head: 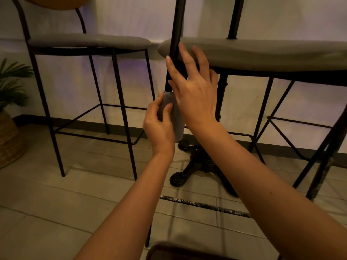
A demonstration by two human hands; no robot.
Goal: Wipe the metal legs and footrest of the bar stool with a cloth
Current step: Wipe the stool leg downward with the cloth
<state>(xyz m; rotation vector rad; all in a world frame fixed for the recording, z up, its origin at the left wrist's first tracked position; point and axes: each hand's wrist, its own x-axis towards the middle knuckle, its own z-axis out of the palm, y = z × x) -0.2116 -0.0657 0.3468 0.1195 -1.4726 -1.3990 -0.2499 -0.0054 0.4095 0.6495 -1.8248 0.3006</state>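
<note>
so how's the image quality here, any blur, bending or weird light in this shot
Head view: dim, warm light with a faint purple cast on the wall. The right hand is slightly motion-blurred at the fingertips, while the left hand holding the grey cloth is sharper. Wide-angle distortion bows the stool legs and floor tiles towards the edges. No strong glare.

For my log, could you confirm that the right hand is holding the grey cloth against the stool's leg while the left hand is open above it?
Not quite: the head view shows the hands swapped. The left hand holds the cloth against the leg, while the right hand is open above it.
</note>
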